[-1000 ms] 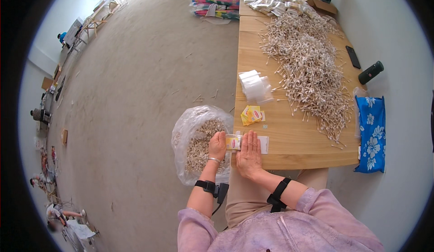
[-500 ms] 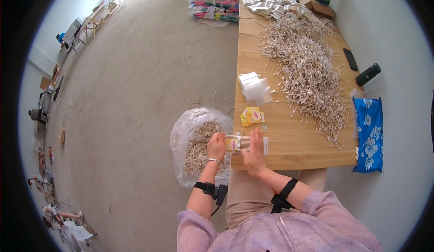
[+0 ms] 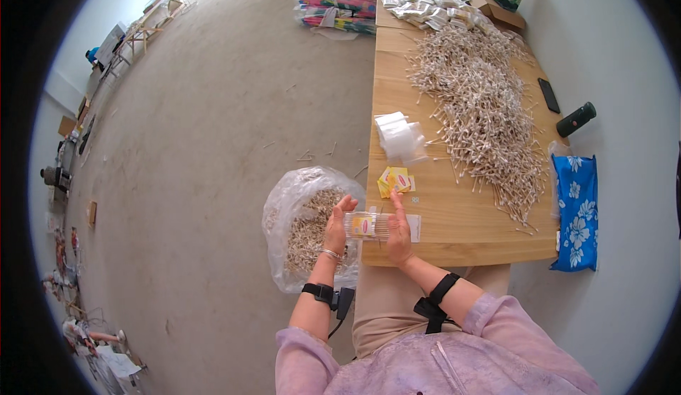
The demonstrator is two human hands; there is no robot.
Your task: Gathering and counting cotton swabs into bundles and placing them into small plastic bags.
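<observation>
A bundle of cotton swabs (image 3: 381,226) with a yellow card on top lies between my palms, partly over the table's left edge. My left hand (image 3: 336,227) presses against its left end, fingers stretched out. Against the right end rests my right hand (image 3: 399,230), its palm flat and upright. A clear plastic bag (image 3: 415,229) shows beyond that hand. Just past the bundle lie several yellow cards (image 3: 394,180). Below my left hand stands a clear plastic sack (image 3: 280,210) of loose swabs on the floor.
A large heap of loose swabs (image 3: 475,104) covers the table's right side. Clear bags (image 3: 399,137) lie near the left edge. Filled packs (image 3: 425,5) pile at the back. A phone (image 3: 548,95), a dark bottle (image 3: 576,119) and a blue floral pouch (image 3: 576,214) line the right edge.
My left hand has loosened its grasp on the bundle's left end and straightened its fingers. My right hand has turned upright against the other end. The bundle has shifted slightly left.
</observation>
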